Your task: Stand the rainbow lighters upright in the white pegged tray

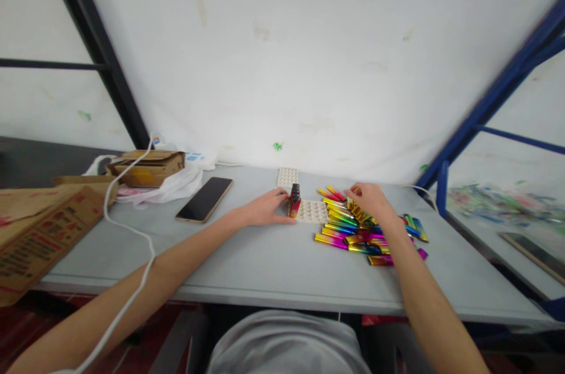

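A short row of lighters (pixel 295 202) with black tops and red bodies stands upright at the left end of a white knobbed tray (pixel 312 211). My left hand (pixel 269 208) curves around this row from the left, thumb at the near end and fingers at the far end. To the right of the tray lies a loose pile of shiny lighters (pixel 339 227) in gold, pink, green and blue. Over the pile's far side, my right hand (pixel 369 199) is closed with its fingertips pinched, and a bit of gold shows at them. The fingers partly hide what they hold.
A second white tray (pixel 288 176) lies behind, near the wall. To the left are a black phone (pixel 205 200), a white plastic bag (pixel 172 188) and cardboard boxes (pixel 150 168). A white cable (pixel 148 239) hangs across the left side. A blue frame (pixel 481 109) stands at right.
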`<move>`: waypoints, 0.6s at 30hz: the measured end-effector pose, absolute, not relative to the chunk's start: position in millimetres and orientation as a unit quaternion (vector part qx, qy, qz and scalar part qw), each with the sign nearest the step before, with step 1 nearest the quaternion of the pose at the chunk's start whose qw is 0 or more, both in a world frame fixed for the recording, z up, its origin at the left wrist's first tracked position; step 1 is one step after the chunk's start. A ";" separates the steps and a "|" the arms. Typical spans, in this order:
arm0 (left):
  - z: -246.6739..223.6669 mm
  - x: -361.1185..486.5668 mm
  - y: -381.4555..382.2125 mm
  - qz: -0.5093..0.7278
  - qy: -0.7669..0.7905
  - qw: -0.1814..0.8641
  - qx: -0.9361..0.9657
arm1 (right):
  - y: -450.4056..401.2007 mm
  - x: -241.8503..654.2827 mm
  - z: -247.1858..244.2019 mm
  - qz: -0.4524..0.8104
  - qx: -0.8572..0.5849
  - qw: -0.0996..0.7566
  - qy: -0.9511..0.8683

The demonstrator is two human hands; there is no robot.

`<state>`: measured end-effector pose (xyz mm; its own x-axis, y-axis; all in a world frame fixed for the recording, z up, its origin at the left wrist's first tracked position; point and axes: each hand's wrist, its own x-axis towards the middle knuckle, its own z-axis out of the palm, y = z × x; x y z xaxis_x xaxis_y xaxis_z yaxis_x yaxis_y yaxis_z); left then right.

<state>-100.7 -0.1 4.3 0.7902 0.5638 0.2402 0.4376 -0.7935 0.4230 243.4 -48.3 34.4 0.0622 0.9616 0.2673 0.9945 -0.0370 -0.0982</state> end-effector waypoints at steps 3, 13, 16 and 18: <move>3.4 -100.9 0.5 0.179 0.270 0.174 0.930 | -51.2 240.3 43.7 -0.098 -0.709 0.168 -0.678; 3.5 -100.3 0.6 0.179 0.262 0.175 0.932 | -59.6 204.9 42.1 0.146 -0.564 0.428 -0.691; 3.5 -100.6 0.6 0.181 0.261 0.176 0.932 | -56.1 194.2 34.9 0.224 -0.510 0.455 -0.695; 3.1 -100.8 0.6 0.186 0.258 0.175 0.932 | -54.9 188.4 32.6 0.259 -0.482 0.461 -0.699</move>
